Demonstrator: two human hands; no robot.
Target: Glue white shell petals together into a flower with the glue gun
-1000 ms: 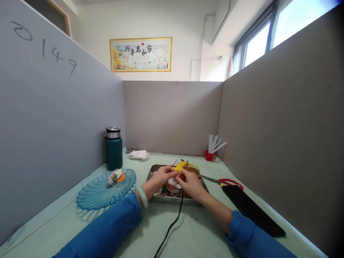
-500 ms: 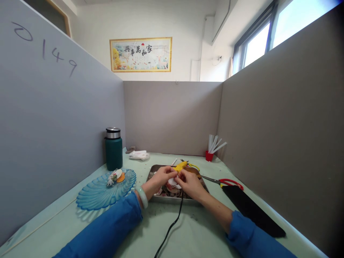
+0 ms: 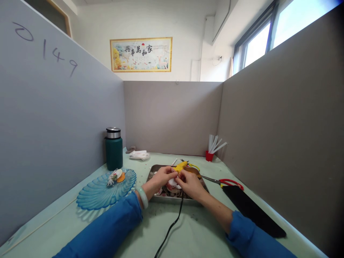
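My left hand [image 3: 164, 176] and my right hand [image 3: 190, 182] meet over a metal tray [image 3: 176, 200], thumbs and fingertips pinched close together. Whatever sits between the fingertips is too small and covered to name. Below them in the tray lie white and reddish shell-like pieces [image 3: 172, 187], partly hidden by my hands. A yellow glue gun [image 3: 180, 166] rests at the tray's far side, just beyond my fingertips. From the tray's near edge a black cord [image 3: 173, 225] runs toward me.
At left are a blue glass plate [image 3: 96, 195] bearing small white and orange pieces, and a green bottle [image 3: 114, 152]. Red-handled scissors [image 3: 231, 183] and a black strip [image 3: 254, 211] lie right. Behind stand a red cup [image 3: 209, 156] of white sticks and a white packet [image 3: 139, 154].
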